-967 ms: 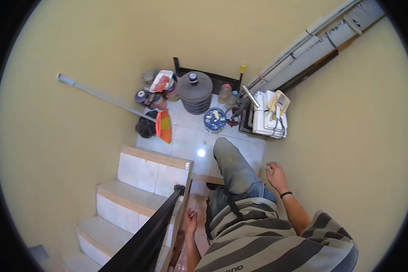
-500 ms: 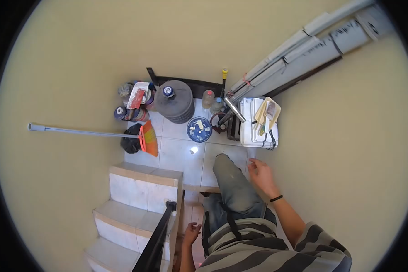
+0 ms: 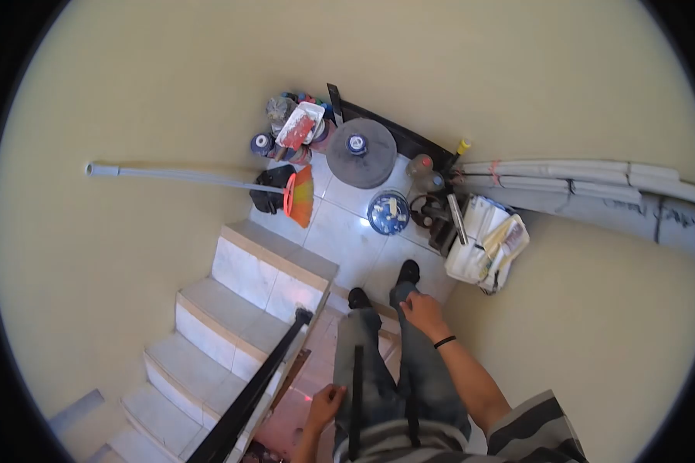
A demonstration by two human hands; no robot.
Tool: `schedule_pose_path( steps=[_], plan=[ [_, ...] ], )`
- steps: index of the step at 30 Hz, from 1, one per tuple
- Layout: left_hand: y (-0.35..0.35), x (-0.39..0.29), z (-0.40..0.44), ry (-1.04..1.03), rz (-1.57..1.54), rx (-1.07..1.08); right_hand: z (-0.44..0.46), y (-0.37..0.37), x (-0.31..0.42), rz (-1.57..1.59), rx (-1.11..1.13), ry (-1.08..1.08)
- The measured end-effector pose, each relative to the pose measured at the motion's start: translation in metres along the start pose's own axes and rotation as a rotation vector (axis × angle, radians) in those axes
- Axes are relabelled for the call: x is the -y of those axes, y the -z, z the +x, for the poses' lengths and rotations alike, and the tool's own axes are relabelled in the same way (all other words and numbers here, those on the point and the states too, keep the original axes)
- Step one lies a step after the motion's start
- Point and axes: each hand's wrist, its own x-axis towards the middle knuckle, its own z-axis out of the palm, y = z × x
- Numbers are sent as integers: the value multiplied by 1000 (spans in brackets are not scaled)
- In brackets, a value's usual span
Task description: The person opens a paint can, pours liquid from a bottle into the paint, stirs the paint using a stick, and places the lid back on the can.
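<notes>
My right hand [image 3: 423, 312], with a black band on its wrist, hangs over my right thigh, fingers loosely curled in and nothing visible in them. Lower down, my left hand [image 3: 328, 403] is beside my left leg with its fingers also curled and no object showing. The black stair handrail [image 3: 262, 378] runs to the left of that hand, apart from it. Ahead of my shoes on the tiled landing stands a blue tub [image 3: 388, 224] with pale pieces inside. To its right lies a white stack [image 3: 471, 251] topped by a paint tray and brush-like tools.
A large water jug [image 3: 367, 166] stands against the back wall. An orange broom [image 3: 301, 197] with a long grey handle rests at the left, near paint containers [image 3: 261, 144]. Long pale pipes [image 3: 587, 174] lean along the right wall. Tiled steps [image 3: 224, 309] are at left.
The view has turned, so the landing's things sit further right and the pipes lie flatter. My legs now show down to both shoes. Both hands have swung, and their fingers look more curled.
</notes>
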Motion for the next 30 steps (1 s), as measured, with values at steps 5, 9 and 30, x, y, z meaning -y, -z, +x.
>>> schedule_pose_path(
  steps=[5, 9, 30],
  plan=[
    [-38, -25, 116, -268, 126, -21, 135, -26, -36, -265, -125, 98],
    [-60, -57, 289, -644, 254, -40, 262, -80, -76, -442, -235, 209],
    [-102, -222, 726, -1064, 562, 81, 487, -159, -133, -183, -816, 562]
  ],
)
